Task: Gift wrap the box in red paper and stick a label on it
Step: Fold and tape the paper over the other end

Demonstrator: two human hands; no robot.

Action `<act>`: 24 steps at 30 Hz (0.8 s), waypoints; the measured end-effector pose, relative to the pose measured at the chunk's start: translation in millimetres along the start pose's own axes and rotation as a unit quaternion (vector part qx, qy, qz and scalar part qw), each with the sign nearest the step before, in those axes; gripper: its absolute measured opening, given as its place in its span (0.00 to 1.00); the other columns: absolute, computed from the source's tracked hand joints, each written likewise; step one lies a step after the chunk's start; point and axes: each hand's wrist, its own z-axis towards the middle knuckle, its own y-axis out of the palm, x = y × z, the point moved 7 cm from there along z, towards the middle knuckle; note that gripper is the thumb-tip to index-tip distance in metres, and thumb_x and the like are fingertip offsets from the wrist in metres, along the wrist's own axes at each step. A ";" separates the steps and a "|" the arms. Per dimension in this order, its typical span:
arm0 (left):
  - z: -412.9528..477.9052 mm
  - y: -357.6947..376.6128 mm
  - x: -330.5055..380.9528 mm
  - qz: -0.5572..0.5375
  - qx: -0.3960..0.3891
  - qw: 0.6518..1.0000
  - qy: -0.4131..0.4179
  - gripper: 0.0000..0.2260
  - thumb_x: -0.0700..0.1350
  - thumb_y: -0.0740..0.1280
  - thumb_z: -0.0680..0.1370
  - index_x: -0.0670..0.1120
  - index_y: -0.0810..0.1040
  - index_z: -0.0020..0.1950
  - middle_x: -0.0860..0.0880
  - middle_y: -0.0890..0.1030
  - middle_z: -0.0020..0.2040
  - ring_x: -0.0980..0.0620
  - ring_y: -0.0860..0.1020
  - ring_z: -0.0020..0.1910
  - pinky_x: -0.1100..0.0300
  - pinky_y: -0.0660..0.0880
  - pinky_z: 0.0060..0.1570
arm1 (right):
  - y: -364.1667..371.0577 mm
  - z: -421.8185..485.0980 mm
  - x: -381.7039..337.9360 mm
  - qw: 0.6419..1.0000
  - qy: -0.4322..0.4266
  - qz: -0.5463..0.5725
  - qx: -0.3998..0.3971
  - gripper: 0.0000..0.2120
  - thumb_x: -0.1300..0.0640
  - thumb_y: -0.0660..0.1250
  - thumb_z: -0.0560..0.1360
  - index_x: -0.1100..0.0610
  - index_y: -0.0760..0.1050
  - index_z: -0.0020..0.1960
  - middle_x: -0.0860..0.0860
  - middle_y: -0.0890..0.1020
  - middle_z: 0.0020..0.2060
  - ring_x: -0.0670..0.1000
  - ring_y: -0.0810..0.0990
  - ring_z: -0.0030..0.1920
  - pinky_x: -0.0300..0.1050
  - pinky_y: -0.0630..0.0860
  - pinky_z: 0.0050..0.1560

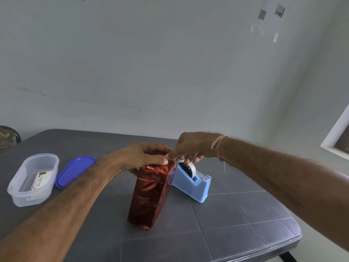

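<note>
Head view. Label [40, 179]: printed card, writing too blurred to read, lying flat in a clear tub [22, 197] at far left. Lid [75, 171]: blue, off, just beside the tub. Box [151, 193]: wrapped in crinkled red foil paper, upright at mid-table [236, 224]. Left hand [143, 156]: fingers curled over the box top, gripping it. Right hand [196, 144]: forefinger [172, 155] straight, pressing the top right edge of the box; other fingers loosely curled, holding nothing. Dispenser [190, 188]: pale blue, tape roll fitted, just behind and right of the box.
</note>
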 end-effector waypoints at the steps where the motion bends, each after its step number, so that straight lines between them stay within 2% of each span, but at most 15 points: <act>1: 0.3 0.2 0.0 0.001 -0.002 1.000 0.001 0.13 0.54 0.75 0.76 0.71 0.82 0.56 0.67 0.84 0.46 0.63 0.84 0.45 0.60 0.83 0.48 | -0.1 0.0 -0.5 1.000 0.000 -0.007 0.003 0.14 0.45 0.75 0.75 0.56 0.81 0.43 0.48 0.79 0.36 0.46 0.78 0.35 0.39 0.71 0.34; 4: 1.4 0.7 -0.1 0.003 -0.004 1.000 -0.002 0.13 0.55 0.75 0.75 0.72 0.81 0.56 0.67 0.84 0.46 0.61 0.85 0.46 0.56 0.83 0.49 | -1.1 -0.5 -2.0 0.999 0.001 -0.028 0.017 0.17 0.44 0.75 0.75 0.58 0.81 0.48 0.48 0.79 0.36 0.47 0.78 0.35 0.39 0.69 0.32; 9: 1.4 0.8 0.8 0.005 -0.003 1.000 0.005 0.13 0.55 0.74 0.76 0.72 0.81 0.57 0.64 0.85 0.49 0.60 0.84 0.49 0.59 0.82 0.46 | -4.1 -2.9 -7.9 0.995 0.001 -0.092 0.029 0.18 0.41 0.74 0.75 0.56 0.78 0.41 0.47 0.78 0.33 0.46 0.75 0.33 0.38 0.66 0.31; 14: 2.6 0.1 -1.1 0.005 0.003 1.000 0.001 0.14 0.55 0.75 0.75 0.71 0.81 0.58 0.61 0.84 0.55 0.57 0.83 0.53 0.57 0.82 0.48 | -3.1 -5.9 -13.4 0.994 -0.016 -0.103 0.036 0.17 0.43 0.72 0.77 0.58 0.78 0.45 0.49 0.78 0.37 0.45 0.75 0.33 0.31 0.65 0.20; 17: 2.9 0.9 -1.3 0.006 0.001 1.000 0.001 0.14 0.55 0.75 0.75 0.71 0.81 0.58 0.61 0.83 0.55 0.57 0.83 0.53 0.57 0.82 0.50 | -2.1 -6.2 -14.6 0.991 -0.025 -0.119 0.047 0.17 0.44 0.72 0.77 0.59 0.78 0.48 0.48 0.79 0.39 0.46 0.77 0.37 0.34 0.70 0.28; 20: 1.1 1.5 2.1 0.006 -0.002 1.000 0.013 0.13 0.53 0.74 0.76 0.69 0.81 0.58 0.65 0.84 0.49 0.62 0.83 0.48 0.65 0.79 0.42 | -1.2 -5.7 -14.8 0.990 -0.030 -0.127 0.054 0.17 0.43 0.73 0.77 0.58 0.77 0.44 0.48 0.80 0.38 0.46 0.79 0.38 0.39 0.73 0.37; 22: 0.3 2.1 2.6 0.007 -0.003 1.000 0.012 0.14 0.53 0.74 0.76 0.69 0.81 0.59 0.64 0.84 0.50 0.63 0.83 0.48 0.66 0.78 0.41 | -0.9 -5.9 -14.5 0.990 -0.028 -0.130 0.055 0.17 0.43 0.73 0.76 0.57 0.77 0.42 0.48 0.80 0.38 0.47 0.79 0.38 0.39 0.73 0.38; 24: 0.7 2.7 2.3 0.007 -0.003 1.000 0.009 0.15 0.53 0.75 0.76 0.69 0.81 0.59 0.63 0.84 0.53 0.58 0.83 0.53 0.63 0.78 0.45 | -1.0 -6.6 -15.2 0.989 -0.027 -0.136 0.056 0.17 0.43 0.73 0.77 0.56 0.76 0.41 0.48 0.80 0.37 0.46 0.79 0.37 0.38 0.72 0.36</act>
